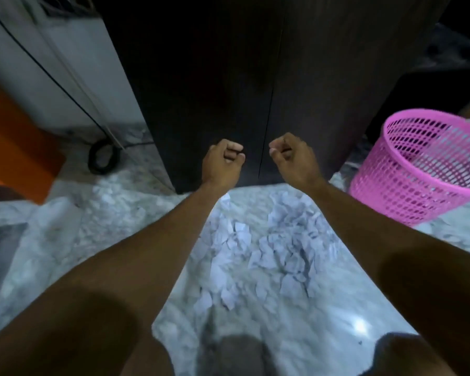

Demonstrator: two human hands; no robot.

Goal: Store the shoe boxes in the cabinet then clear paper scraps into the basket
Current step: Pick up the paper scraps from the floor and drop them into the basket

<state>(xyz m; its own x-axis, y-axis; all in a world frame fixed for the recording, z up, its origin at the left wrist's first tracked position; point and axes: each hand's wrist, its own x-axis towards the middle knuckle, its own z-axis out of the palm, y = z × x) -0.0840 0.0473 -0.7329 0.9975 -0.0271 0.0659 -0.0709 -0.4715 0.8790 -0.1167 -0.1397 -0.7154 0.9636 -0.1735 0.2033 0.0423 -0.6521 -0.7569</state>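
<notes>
A dark wooden cabinet [255, 63] stands straight ahead with both doors closed, a thin seam between them. My left hand [223, 162] and my right hand [291, 158] are held up in front of the doors, one on each side of the seam, fingers curled shut with nothing visible in them. White paper scraps [277, 248] lie heaped on the marble floor between my forearms. A pink mesh basket [423, 169] sits tilted on the floor to the right of the cabinet. No shoe boxes are in view.
A white appliance [52, 63] with a black cable stands left of the cabinet, a coiled cable [103, 156] at its foot. An orange object [14, 142] lies at the far left. White plastic sheeting [38, 226] covers the floor at left.
</notes>
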